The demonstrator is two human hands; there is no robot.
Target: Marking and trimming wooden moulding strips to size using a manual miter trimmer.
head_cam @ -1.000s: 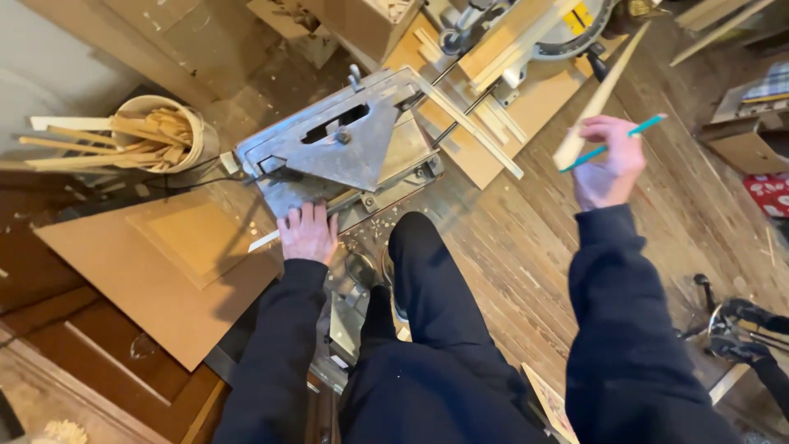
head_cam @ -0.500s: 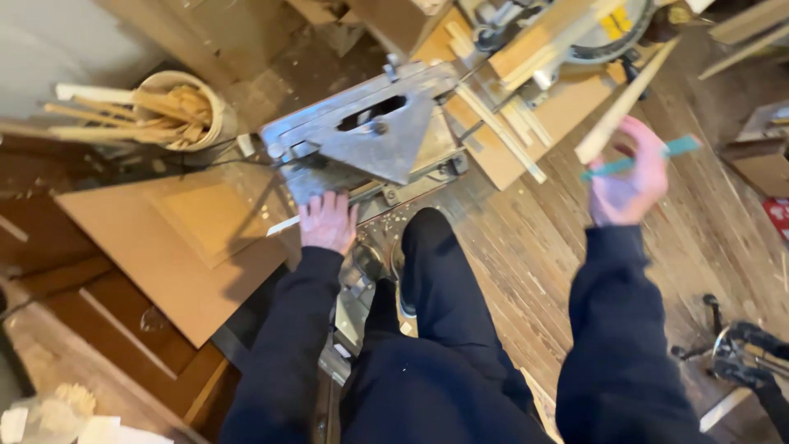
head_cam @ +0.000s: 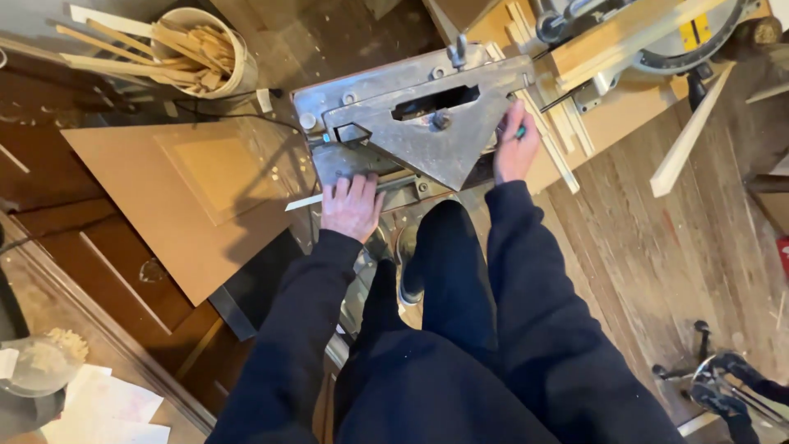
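Left of the metal mitre trimmer (head_cam: 411, 123), a white bucket (head_cam: 201, 49) of wood offcuts stands on the floor, and a brown panelled door leaf (head_cam: 189, 189) lies flat just beside the machine's base. Against the trimmer's near left edge, the left hand (head_cam: 352, 205) rests palm down with fingers spread, pressing a thin pale wooden strip (head_cam: 306, 201) that pokes out leftward from under it. Over the machine's middle sits its triangular steel plate with a long slot, not yet moved as far as the view shows. At the trimmer's right edge, the right hand (head_cam: 515, 148) curls loosely against the plate's side with a teal pencil (head_cam: 520, 130) tucked in its fingers; whether it grips the machine itself I cannot tell. Right of the trimmer, more pale strips (head_cam: 559, 136) lie on a low wooden desk (head_cam: 625, 123), and a mitre saw (head_cam: 657, 41) sits beyond. Judging from this, the strip is placed and held, while the cut appears to remain undone.
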